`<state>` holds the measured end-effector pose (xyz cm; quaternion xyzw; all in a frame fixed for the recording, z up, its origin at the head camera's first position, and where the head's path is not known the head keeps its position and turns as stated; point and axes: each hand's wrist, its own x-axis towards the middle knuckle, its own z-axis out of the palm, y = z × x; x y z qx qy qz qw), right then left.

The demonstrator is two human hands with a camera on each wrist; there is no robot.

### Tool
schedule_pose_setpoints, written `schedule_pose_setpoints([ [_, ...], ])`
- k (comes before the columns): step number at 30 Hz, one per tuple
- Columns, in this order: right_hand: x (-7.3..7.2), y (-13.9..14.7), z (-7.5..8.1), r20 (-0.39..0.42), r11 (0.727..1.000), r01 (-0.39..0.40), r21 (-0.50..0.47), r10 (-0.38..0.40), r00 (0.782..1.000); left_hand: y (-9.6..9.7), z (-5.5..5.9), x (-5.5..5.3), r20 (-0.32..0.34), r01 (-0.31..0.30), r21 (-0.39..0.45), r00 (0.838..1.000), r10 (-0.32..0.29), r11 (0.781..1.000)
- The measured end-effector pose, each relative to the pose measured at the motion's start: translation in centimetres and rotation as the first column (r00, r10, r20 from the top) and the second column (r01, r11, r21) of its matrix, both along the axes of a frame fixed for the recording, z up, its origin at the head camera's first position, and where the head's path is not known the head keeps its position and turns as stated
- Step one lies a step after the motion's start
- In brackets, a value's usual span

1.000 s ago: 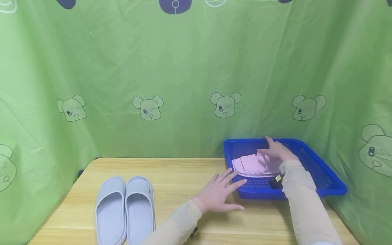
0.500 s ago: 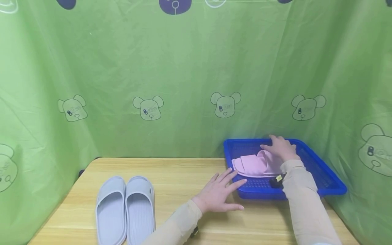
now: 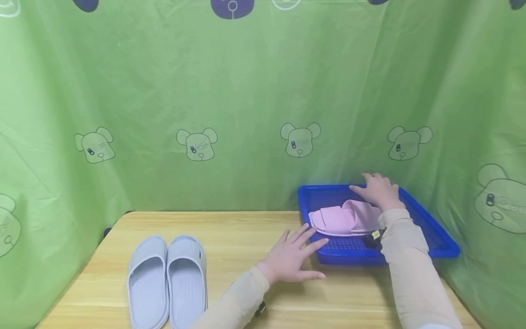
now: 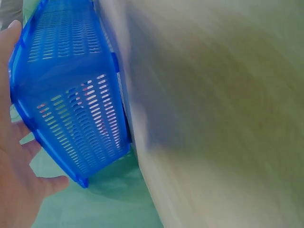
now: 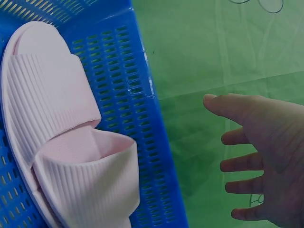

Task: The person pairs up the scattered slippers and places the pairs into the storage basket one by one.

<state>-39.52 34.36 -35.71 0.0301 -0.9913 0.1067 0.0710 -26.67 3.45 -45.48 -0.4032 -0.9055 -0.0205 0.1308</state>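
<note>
A pair of pink slippers (image 3: 338, 219) lies in the blue plastic basket (image 3: 441, 244), partly overlapping in the right wrist view. My right hand (image 3: 379, 191) hovers over the basket's back part with fingers spread, apart from the slippers. The right wrist view shows the same hand (image 5: 266, 156) holding nothing. At the basket's front left corner, my left hand (image 3: 287, 258) has its fingers spread, tips at the rim. The left wrist view has that hand (image 4: 16, 175) along the perforated basket wall (image 4: 80, 123); whether it presses there, I cannot tell.
Two grey slippers, one (image 3: 149, 285) beside the other (image 3: 187, 278), stand side by side on the left of the wooden table (image 3: 246, 228). A green curtain (image 3: 246, 91) with bear faces hangs behind and on both sides.
My right hand has lifted off the pink slippers and moved back and up, its fingers opening out. The left hand stays at the basket corner. The view has shifted slightly.
</note>
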Motion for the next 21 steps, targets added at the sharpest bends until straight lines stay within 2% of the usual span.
schedule_pose_setpoints([
  [11, 1.4, -1.3, 1.6, 0.028, 0.999, -0.047, 0.019, 0.046, 0.999, -0.4, 0.7, 0.6, 0.031, -0.028, -0.031, 0.999, 0.029, 0.999],
  [21, 2.6, -2.9, 2.0, 0.056, 0.992, -0.123, 0.006, 0.122, 0.991, -1.6, 1.5, 1.7, 0.016, -0.045, -0.01, 0.999, 0.045, 0.999],
])
